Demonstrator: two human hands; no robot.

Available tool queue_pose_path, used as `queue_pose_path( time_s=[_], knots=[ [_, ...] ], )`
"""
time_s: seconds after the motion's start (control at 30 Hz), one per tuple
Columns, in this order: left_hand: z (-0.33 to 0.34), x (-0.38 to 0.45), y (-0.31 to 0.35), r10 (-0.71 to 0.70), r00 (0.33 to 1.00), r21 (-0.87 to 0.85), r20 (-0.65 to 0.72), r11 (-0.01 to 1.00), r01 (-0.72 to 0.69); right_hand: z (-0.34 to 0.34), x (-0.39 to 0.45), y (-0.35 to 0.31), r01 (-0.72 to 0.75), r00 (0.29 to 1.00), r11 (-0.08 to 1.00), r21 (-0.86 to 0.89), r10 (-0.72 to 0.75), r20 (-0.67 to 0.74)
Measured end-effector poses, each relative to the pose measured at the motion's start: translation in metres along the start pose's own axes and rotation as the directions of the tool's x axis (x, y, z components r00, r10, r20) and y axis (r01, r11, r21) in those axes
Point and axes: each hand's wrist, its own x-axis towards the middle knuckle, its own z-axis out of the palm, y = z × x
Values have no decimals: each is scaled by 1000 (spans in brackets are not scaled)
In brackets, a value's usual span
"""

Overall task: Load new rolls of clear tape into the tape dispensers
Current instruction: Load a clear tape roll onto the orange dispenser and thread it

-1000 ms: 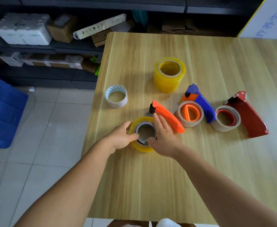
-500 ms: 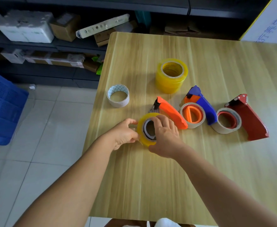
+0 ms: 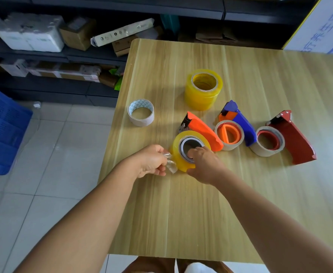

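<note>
- Where the wooden surface [image 3: 240, 194] meets its left edge, a yellow-tinted roll of clear tape [image 3: 181, 152] sits tilted on the orange tape dispenser [image 3: 203, 131], its grey-white core facing up.
- The right hand [image 3: 205, 164] grips this roll, fingers [image 3: 194, 151] curled into the core and the thumb against the outer rim.
- The left hand [image 3: 152, 161] pinches the crumpled loose end of the tape [image 3: 170, 164], pulled just off the roll's left side.
- A stack of yellow-tinted tape rolls [image 3: 202, 91] stands farther back, upright.
- A spent cardboard core [image 3: 141, 113] lies near the left edge.
- The blue tape dispenser [image 3: 242, 123] and the red tape dispenser [image 3: 293, 138] lie to the right, each with a nearly spent roll on its hub.
</note>
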Motion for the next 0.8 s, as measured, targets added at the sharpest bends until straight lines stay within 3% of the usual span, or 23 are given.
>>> queue_pose_path(
  time_s=[0.13, 0.2, 0.3, 0.37, 0.47, 0.57, 0.73, 0.8],
  knots=[
    [2, -4, -1, 33, 992, 86, -125, 996, -22, -5, -1, 4, -1, 999, 998, -57, 4, 39],
    [-7, -5, 0, 9, 968, 3, -253, 1000, -9, -8, -5, 11, -30, 999, 994, -101, 35, 42],
    [-12, -10, 5, 16, 980, -158, -199, 986, -48, -13, -7, 19, -85, 996, 992, -91, 88, 28],
    [-1, -13, 6, 165, 971, 37, -175, 986, -161, -15, -6, 19, -87, 995, 994, -65, 89, 35],
    [25, -10, 3, 406, 903, 454, -141, 837, -306, -13, -6, 19, -83, 996, 996, -45, 84, 42],
    [40, -2, -7, 507, 857, 662, -88, 673, -330, -12, -6, 21, -80, 996, 996, -35, 81, 32],
    [46, 6, -13, 737, 675, 817, -37, 412, -404, -12, -3, 26, -76, 996, 997, -10, 76, 39],
    [43, 10, -13, 777, 629, 801, 1, 376, -466, -12, -2, 30, -67, 997, 998, -19, 68, 47]
  ],
)
